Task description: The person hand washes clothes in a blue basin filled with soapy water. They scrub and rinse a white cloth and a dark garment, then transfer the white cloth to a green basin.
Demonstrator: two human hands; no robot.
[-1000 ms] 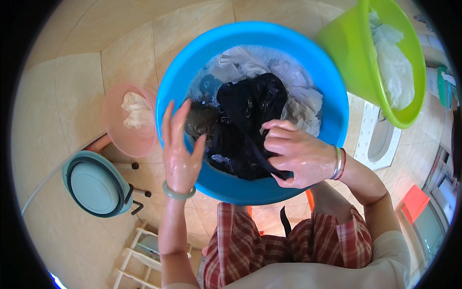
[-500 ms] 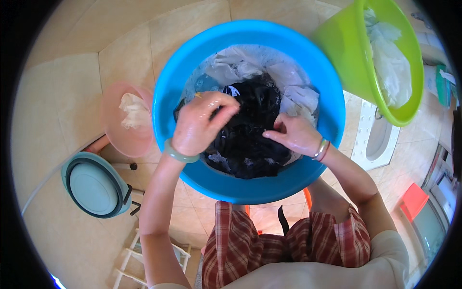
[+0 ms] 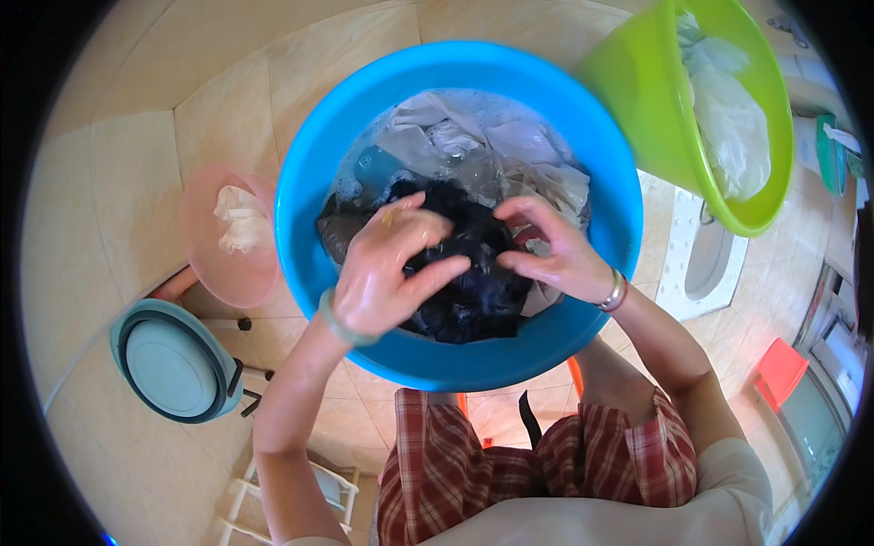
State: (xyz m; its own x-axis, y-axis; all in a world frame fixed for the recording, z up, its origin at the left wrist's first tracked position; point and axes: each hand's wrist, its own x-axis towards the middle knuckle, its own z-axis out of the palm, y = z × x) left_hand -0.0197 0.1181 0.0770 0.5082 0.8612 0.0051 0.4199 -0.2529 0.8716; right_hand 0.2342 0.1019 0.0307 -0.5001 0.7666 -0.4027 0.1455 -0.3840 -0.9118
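A wet, dark cloth item (image 3: 469,291), black and bunched up, lies in soapy water inside a large blue tub (image 3: 464,364). My left hand (image 3: 387,264), with a pale green bangle on its wrist, rests at the left of the black bundle with fingers spread and thumb stretched out. Curved around the bundle's right edge is my right hand (image 3: 560,255), its thumb and fingers apart. Both hands touch the cloth without closing on it; some fingertips are hidden. Pale, wet cloth (image 3: 437,136) floats along the tub's far side among suds.
A green bucket (image 3: 637,100) with white plastic inside leans at the upper right, beside a white squat toilet (image 3: 701,255). To the left are a pink basin (image 3: 232,273) holding pale cloth and a folded teal basin (image 3: 173,364). A white rack (image 3: 241,496) stands at lower left.
The black cloth, more spread out before, is now gathered into a smaller heap nearer me. My hands have come down around it, the left one lower and the right one turned inward.
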